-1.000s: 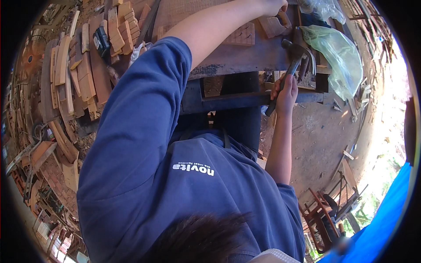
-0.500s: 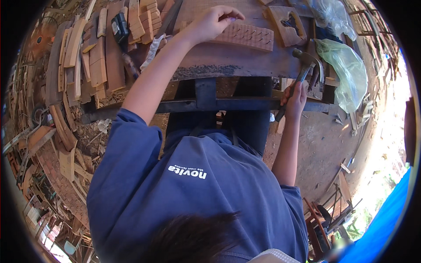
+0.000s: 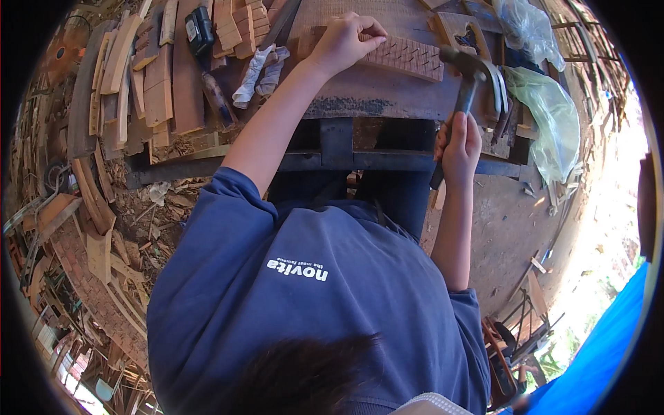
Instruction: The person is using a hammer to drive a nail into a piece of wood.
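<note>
My right hand [image 3: 460, 142] is wrapped around the handle of a claw hammer [image 3: 466, 93], its head raised near the right end of a wooden strip. That strip [image 3: 398, 57] lies on the wooden work table [image 3: 373, 97], with several nails standing tilted out of its top. Over the strip's left part is my left hand [image 3: 346, 47], thumb and forefinger pinched together. Whatever sits between those fingertips is too small to make out.
A wooden piece with a cut-out [image 3: 465, 34] lies beyond the hammer. Clear and greenish plastic bags [image 3: 543, 117] hang at the right. Leftward are a white crumpled cloth [image 3: 250, 76], a black tool [image 3: 200, 33] and many wood offcuts [image 3: 158, 86].
The hammer has risen, its head coming closer to the strip's right end. My left hand has shifted slightly right and its fingers have closed into a pinch. The view has tilted a little.
</note>
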A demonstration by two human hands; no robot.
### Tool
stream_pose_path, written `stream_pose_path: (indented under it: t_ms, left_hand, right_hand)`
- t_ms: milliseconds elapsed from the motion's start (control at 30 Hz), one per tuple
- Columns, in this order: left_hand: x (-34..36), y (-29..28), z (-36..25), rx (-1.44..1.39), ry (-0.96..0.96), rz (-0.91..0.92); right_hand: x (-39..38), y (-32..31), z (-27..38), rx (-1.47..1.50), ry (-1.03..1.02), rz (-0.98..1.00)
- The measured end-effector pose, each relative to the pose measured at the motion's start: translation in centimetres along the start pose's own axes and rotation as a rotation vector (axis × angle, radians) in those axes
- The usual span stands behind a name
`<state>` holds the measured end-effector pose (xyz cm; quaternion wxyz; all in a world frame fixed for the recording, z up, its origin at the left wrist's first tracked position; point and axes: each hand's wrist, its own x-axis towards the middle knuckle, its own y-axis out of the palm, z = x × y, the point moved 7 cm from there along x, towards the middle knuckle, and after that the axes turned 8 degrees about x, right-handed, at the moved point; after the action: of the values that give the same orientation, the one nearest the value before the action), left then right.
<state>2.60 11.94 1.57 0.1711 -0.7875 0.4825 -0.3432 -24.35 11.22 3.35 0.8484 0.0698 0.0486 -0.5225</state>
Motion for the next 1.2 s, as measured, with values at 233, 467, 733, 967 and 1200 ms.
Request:
stream_pose_path:
  t_ms: [233, 467, 733, 967, 1200]
  left_hand:
    - [-0.3, 0.2, -0.8, 0.092, 0.176, -0.067]
    - [-0.5, 0.8, 0.2, 0.057, 0.105, -0.062]
    - [-0.6, 0.3, -0.6, 0.13, 0.155, -0.088]
    - [-0.7, 0.3, -0.5, 0.104, 0.099, -0.051]
    - [-0.6, 0.7, 0.4, 0.04, 0.009, -0.011]
  right_hand:
    - [1.6, 4.3, 1.8, -0.118, 0.061, 0.036]
    - [3.1, 6.1, 1.5, -0.402, -0.059, 0.091]
    - [3.2, 6.1, 1.0, -0.498, 0.018, 0.037]
    - [2.3, 6.5, 2.0, -0.437, -0.081, -0.02]
    - [2.6, 6.9, 1.8, -0.482, -0.011, 0.006]
